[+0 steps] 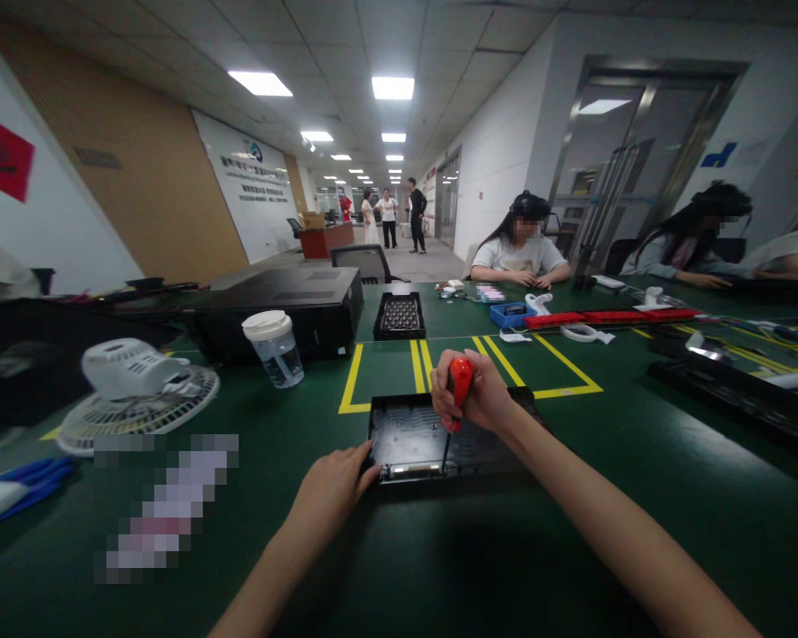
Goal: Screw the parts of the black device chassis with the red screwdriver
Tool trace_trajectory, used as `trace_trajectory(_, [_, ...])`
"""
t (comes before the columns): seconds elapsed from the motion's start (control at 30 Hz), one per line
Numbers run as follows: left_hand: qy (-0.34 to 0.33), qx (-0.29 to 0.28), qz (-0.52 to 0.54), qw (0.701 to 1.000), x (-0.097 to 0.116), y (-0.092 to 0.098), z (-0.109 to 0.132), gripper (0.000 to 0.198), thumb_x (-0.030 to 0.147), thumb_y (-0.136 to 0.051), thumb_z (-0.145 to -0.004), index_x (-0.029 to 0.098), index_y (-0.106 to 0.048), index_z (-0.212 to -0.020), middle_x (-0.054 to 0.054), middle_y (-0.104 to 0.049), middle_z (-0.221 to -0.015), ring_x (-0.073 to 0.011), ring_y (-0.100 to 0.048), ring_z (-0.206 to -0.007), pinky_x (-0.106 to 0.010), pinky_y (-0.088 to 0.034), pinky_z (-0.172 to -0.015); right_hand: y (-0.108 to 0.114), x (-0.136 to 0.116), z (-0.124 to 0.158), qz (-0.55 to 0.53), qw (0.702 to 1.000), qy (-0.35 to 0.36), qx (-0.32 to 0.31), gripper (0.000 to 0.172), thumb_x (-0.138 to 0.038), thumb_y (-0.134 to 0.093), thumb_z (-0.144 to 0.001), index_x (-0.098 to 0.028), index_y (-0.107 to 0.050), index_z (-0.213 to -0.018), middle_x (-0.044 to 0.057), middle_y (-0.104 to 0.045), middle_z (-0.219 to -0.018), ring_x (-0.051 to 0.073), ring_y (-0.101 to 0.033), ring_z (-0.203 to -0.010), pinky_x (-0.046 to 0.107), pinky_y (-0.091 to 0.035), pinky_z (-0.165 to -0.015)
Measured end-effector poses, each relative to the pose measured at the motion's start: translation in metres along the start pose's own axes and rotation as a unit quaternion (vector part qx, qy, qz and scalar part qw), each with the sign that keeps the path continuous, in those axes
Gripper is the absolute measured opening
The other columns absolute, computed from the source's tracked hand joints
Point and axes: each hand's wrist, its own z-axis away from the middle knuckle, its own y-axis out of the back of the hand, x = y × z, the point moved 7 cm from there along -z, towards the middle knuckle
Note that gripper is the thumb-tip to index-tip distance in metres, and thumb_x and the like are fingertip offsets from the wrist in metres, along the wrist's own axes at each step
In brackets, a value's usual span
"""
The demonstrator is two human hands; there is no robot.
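Right hand (480,390): fingers wrapped tight around the red-handled screwdriver (457,394), held upright (tip down) inside the black plastic casing (418,439). Left hand (332,490): fingers loosely extended, pressing the casing's near-left corner on the green table (572,496).

Ceiling panels (392,87) overhead give bright, even light and blow out to white. My left hand (332,487) and right hand (482,394) look sharp mid-frame; my arms cast a soft dark shadow on the green counter (638,461) near me. The wide lens bends walls at the edges. Some patches are pixelated.
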Motion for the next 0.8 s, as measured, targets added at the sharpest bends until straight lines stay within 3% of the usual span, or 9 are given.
trace_trajectory(0.37, [0.011, -0.013, -0.001, 1.0, -0.0009, 0.0007, 0.0016, 0.046, 0.041, -0.038, -0.088, 0.018, -0.047, -0.127, -0.012, -0.062, -0.112, -0.0236, -0.059, -0.1, -0.035, -0.045, -0.084, 0.0097, -0.0027, 0.0069, -0.002, 0.999, -0.014, 0.041, 0.036, -0.034, -0.021, -0.088, -0.016, -0.052, -0.081, 0.002, -0.052, -0.062, 0.013, -0.047, -0.046, 0.028, -0.04, -0.048])
trace_trajectory(0.8, [0.018, -0.022, 0.009, 1.0, 0.0018, 0.0028, 0.0028, 0.047, 0.042, -0.038, -0.087, 0.019, -0.047, -0.127, -0.012, -0.061, -0.115, -0.0236, -0.058, -0.103, -0.035, -0.043, -0.087, 0.0078, -0.0081, 0.009, 0.017, 0.999, 0.017, 0.046, 0.03, -0.041, -0.036, -0.088, -0.016, -0.053, -0.083, 0.0, -0.054, -0.06, 0.013, -0.052, -0.05, 0.025, -0.04, -0.049])
